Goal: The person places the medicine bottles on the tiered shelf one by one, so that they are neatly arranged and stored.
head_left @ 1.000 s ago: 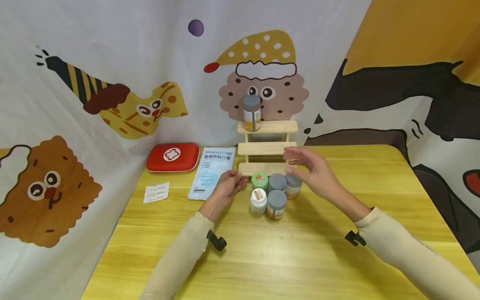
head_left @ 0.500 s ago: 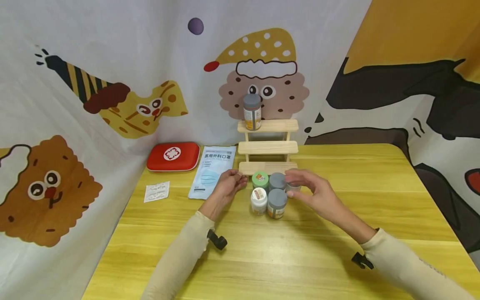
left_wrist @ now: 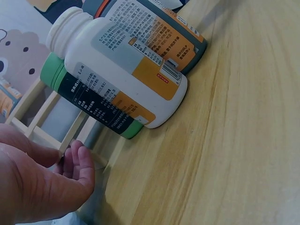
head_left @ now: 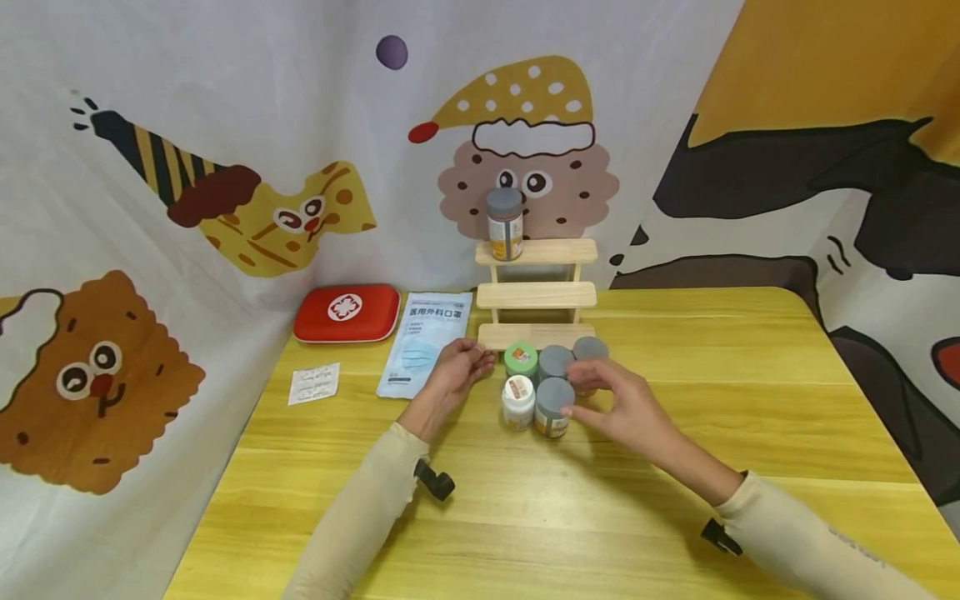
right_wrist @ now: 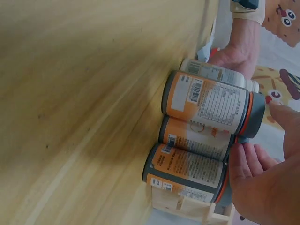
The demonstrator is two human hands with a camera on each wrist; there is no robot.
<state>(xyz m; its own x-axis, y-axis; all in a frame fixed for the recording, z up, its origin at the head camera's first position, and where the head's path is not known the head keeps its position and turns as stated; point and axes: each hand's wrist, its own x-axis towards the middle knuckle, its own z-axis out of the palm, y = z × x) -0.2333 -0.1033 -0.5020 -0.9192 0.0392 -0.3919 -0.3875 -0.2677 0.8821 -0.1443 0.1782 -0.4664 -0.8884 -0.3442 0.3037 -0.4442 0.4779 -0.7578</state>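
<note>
My left hand pinches the lower left corner of a three-step wooden display rack between thumb and fingers. Before the rack stand a green-lidded bottle, a white bottle and several grey-lidded supplement bottles. My right hand is spread beside the front grey-lidded bottle, its thumb at the lid's side. In the right wrist view, my fingers lie behind that lid, near the rear right bottle, with a gap between thumb and fingers. One more grey-lidded bottle stands upright on the top step.
Left of the rack lie a packaged surgical mask, a red first-aid case and a small white packet. A printed curtain hangs behind the wooden table.
My right hand has come down from above the rear right bottle and forward to the front grey-lidded one. The rear right bottle has shifted slightly back and right. My left hand has stayed put.
</note>
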